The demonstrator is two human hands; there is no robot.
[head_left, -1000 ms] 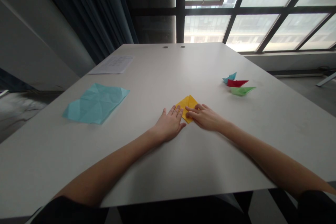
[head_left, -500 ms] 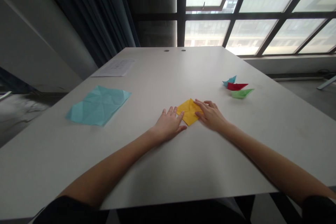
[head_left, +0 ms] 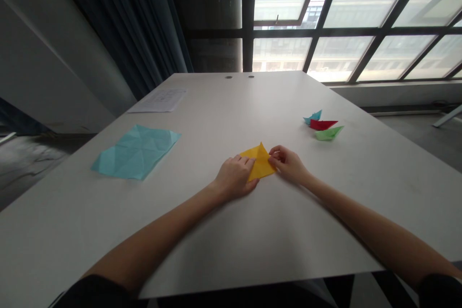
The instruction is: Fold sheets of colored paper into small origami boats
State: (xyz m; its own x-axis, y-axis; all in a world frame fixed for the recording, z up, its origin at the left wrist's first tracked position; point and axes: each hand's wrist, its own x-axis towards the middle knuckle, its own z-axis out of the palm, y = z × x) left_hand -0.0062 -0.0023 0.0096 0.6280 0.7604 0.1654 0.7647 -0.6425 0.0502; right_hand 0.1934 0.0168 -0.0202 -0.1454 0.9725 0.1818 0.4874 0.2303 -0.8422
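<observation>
A yellow folded paper (head_left: 260,166) lies on the white table in front of me, with a raised point at its far side. My left hand (head_left: 235,174) grips its left part, fingers over the top and thumb along the near edge. At the right corner, my right hand (head_left: 288,163) pinches the paper between curled fingers and thumb. The fingers cover both side corners.
Blue, red (head_left: 324,125) and green (head_left: 329,133) paper boats stand at the right. A creased light-blue sheet (head_left: 139,151) lies on the left, with a printed white sheet (head_left: 159,100) behind it. The white table (head_left: 224,245) ends close in front of me.
The yellow paper has been turned, and its far point now stands up more. My left fingers have curled over its left side; my right fingers have closed on the right corner. The view has tilted slightly.
</observation>
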